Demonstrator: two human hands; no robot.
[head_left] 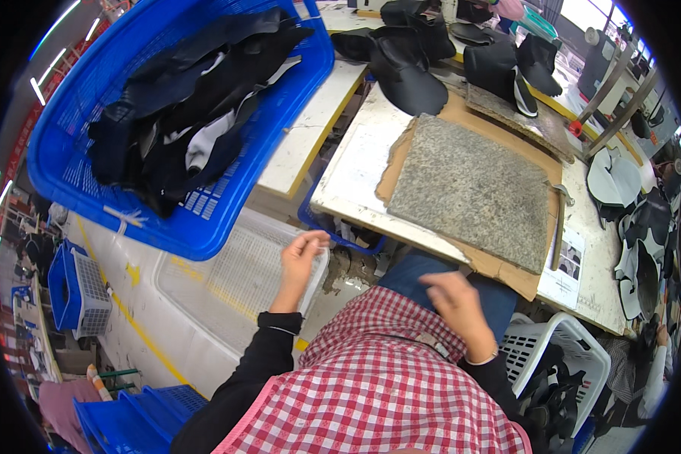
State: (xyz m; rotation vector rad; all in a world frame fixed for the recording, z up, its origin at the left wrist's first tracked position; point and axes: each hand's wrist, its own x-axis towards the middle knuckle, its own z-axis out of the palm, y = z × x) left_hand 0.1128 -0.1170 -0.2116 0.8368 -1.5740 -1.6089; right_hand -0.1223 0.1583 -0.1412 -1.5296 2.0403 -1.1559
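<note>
Had left hand (301,257) loosely half-curled, empty, near 1 blue basket (204,246) of dark pieces (181,113). Had right hand (455,303) half-spread, empty, over jeans (408,280). Saw 1 slab (477,189) on cardboard (399,170) on the table (356,185), apart from the 2 hands.

Rough stone slab (473,189), glossy plastic basket (219,219), cloth apron (386,378)

Open air separates the left hand (300,259) and right hand (455,301), with a clear path from both over the near edge of the worktop (354,175) to the bare top of a speckled stone slab (473,193). A loaded blue basket (59,163) blocks the far left, black shaped pieces (408,82) crowd the slab's far side, and a hammer (559,231) lies along its right edge.
</note>
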